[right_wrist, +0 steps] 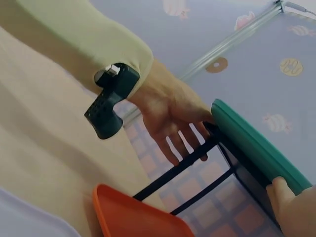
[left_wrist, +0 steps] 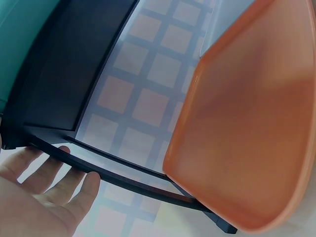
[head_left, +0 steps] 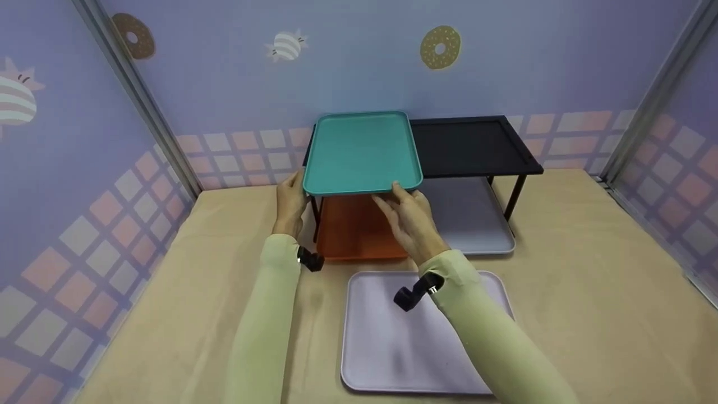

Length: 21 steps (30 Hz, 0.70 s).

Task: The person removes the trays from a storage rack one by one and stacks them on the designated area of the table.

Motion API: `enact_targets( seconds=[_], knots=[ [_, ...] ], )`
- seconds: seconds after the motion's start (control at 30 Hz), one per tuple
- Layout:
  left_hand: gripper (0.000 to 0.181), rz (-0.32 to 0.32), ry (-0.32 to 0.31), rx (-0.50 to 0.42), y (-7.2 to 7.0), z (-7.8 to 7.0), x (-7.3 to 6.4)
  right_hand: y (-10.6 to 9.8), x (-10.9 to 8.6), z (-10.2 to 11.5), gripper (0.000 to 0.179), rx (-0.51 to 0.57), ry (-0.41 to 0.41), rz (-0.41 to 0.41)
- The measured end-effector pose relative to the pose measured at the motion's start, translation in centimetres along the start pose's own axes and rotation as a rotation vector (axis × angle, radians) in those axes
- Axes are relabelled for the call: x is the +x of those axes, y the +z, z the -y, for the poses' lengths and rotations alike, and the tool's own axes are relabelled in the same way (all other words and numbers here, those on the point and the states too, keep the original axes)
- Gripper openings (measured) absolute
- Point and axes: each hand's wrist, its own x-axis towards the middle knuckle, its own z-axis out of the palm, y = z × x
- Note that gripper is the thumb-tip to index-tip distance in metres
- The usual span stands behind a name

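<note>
A teal tray (head_left: 362, 151) lies over the left part of a black rack's top (head_left: 471, 146). My right hand (head_left: 412, 221) pinches the tray's front edge near its right corner, thumb at the rim and fingers underneath. At the tray's left edge is my left hand (head_left: 290, 205); in the left wrist view its fingers (left_wrist: 61, 182) are extended and spread beside the rack's black leg (left_wrist: 123, 181). An orange tray (head_left: 362, 230) sits below the rack's top on the left, partly covered by the right hand. Beside it lies a grey tray (head_left: 465, 216).
On the beige tabletop (head_left: 594, 292), a pale lilac tray (head_left: 387, 336) lies in front of the rack, under my right forearm. A patterned wall (head_left: 359, 67) stands close behind the rack. Side walls with metal corner posts (head_left: 140, 101) enclose the table.
</note>
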Motion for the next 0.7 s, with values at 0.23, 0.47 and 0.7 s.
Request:
enact_targets(
  seconds=[0.23, 0.47, 0.7],
  knots=[
    [0.043, -0.009, 0.031, -0.015, 0.2, 0.1, 0.1, -0.2, -0.2, 0.4, 0.049, -0.016, -0.008, -0.006],
    [0.048, -0.018, 0.044, 0.044, 0.2, 0.0, 0.0, -0.6, -0.7, 1.5, 0.048, -0.099, -0.069, 0.012],
    [0.046, -0.025, 0.023, 0.099, -0.1, 0.0, 0.1, -0.9, -1.7, 3.2, 0.050, -0.100, -0.151, 0.049]
  ],
)
